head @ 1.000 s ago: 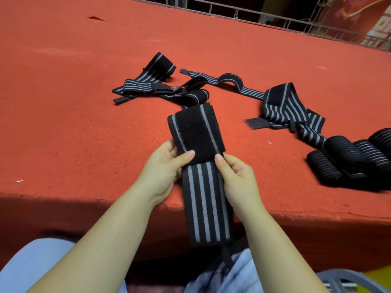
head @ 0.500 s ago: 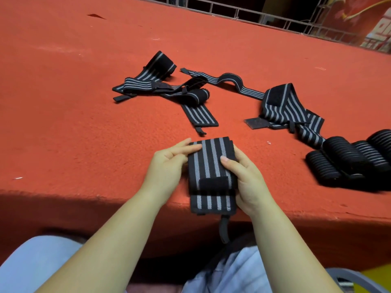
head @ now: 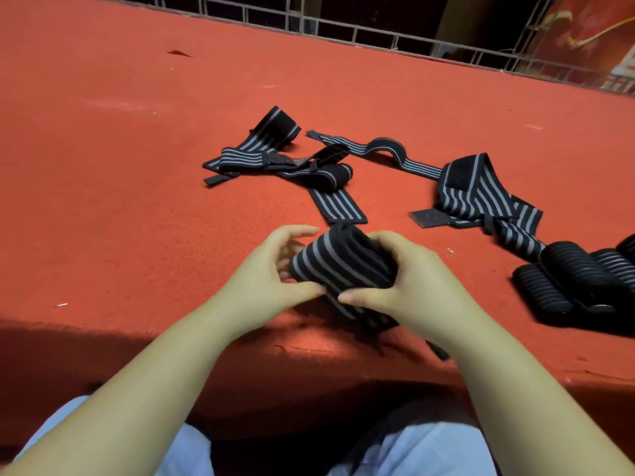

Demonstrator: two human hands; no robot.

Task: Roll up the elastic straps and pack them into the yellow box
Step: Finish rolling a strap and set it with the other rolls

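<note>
A red felt-covered table [head: 120, 201] fills the view, its near edge running across at six o'clock, with pale blue trouser legs [head: 192, 451] below it. Toward ten o'clock from the hands lies a loose tangle of black elastic straps with grey stripes [head: 275, 159], one end fanned out flat toward the hands. The left hand [head: 271, 283] sits at the table's near edge, fingers curled over the far side and thumb pressed along the near side of a partly rolled black elastic strap with grey lengthwise stripes [head: 340, 262]. The right hand [head: 409, 280] grasps the same roll from the other end, fingers wrapped over its top and thumb pointing toward the left thumb, so the roll is held between both hands just above the felt. The unrolled tail of this strap [head: 371, 321] trails toward five o'clock and over the table edge. At one o'clock a narrow striped black strap [head: 385, 149] snakes across the felt and meets a wider folded striped strap with a black fastening patch [head: 474, 190]. At three o'clock, near the right border, several finished black strap rolls [head: 570, 276] lie side by side, touching one another. A metal grid fence [head: 343, 25] runs along the far edge at twelve o'clock
</note>
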